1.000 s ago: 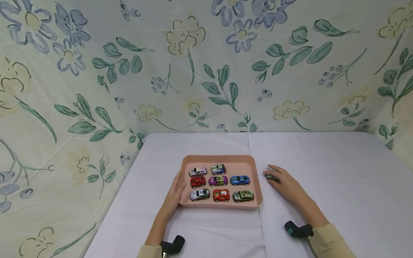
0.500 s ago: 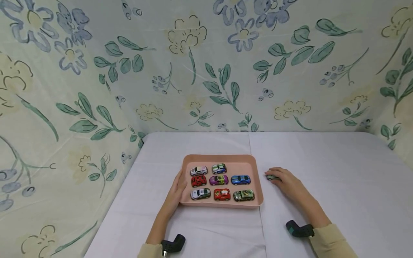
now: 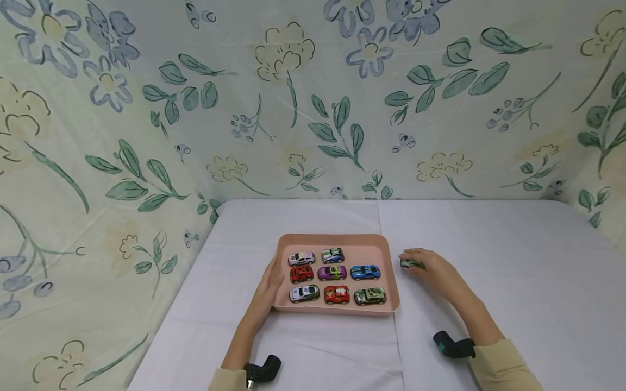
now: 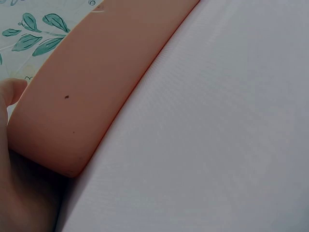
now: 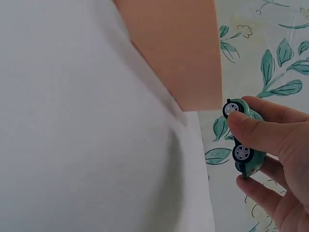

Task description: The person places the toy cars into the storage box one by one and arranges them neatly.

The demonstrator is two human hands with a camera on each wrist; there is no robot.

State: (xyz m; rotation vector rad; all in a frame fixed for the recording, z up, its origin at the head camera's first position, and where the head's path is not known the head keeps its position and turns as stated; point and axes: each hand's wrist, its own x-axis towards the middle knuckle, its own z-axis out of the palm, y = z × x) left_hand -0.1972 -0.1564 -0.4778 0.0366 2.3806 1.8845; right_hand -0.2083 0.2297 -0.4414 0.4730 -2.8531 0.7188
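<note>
A pink tray (image 3: 337,240) lies on the table with several small toy cars in it, among them a blue car (image 3: 365,272), a purple car (image 3: 332,272) and a red car (image 3: 337,295). My left hand (image 3: 268,285) holds the tray at its left side, the thumb (image 4: 13,91) at the rim in the left wrist view. Just right of the tray, my right hand (image 3: 432,270) pinches a green toy car (image 5: 249,145) between thumb and fingers. In the right wrist view the car's wheels face the camera, and the thumb covers part of its side.
The table bears a white cloth (image 3: 494,260) with a crease running front to back. Floral fabric (image 3: 313,108) hangs behind and to the left. A black wrist mount (image 3: 262,370) sits on the left forearm and another mount (image 3: 453,346) on the right.
My right hand shifts slightly left and away from me with the green toy car, which shows more now. My left hand and the tray stay in place.
</note>
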